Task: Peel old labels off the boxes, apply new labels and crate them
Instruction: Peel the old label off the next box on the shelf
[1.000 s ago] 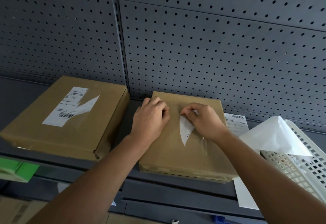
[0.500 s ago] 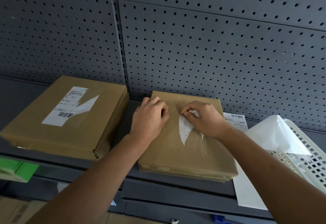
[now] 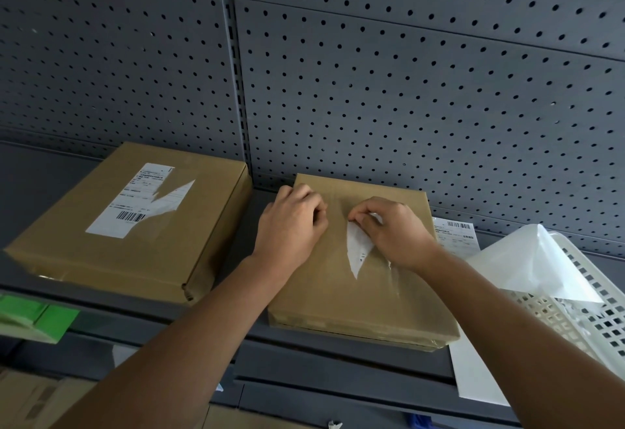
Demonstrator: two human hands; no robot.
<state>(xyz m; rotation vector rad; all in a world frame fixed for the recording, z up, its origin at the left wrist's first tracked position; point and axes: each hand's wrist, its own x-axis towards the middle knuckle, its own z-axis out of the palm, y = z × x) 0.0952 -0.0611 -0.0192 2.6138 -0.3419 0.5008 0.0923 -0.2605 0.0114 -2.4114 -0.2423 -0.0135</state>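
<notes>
Well, I was mid-peel on the box point(image 3: 355, 300) lying mid-shelf point(image 3: 50, 171). My right hand point(image 3: 392, 232) had its grip pinched on the top of the torn old label point(image 3: 356, 252), whose white point ran toward 6 o'clock. My left hand point(image 3: 291, 225), fingers curled and holding nothing, pressed the box's 10 o'clock corner. The next move, I judged, called for a slow, low pull, lest the scrap tear again. The crate point(image 3: 575, 310) sat at 3 o'clock.

The middle box point(image 3: 341, 296) is matt brown cardboard, with glossy clear tape point(image 3: 392, 268) and a label scrap point(image 3: 356, 252) of thin white paper on top. Behind it the pegboard point(image 3: 406, 90) is matt grey perforated metal; right of it the basket point(image 3: 592, 320) is white latticed plastic.
</notes>
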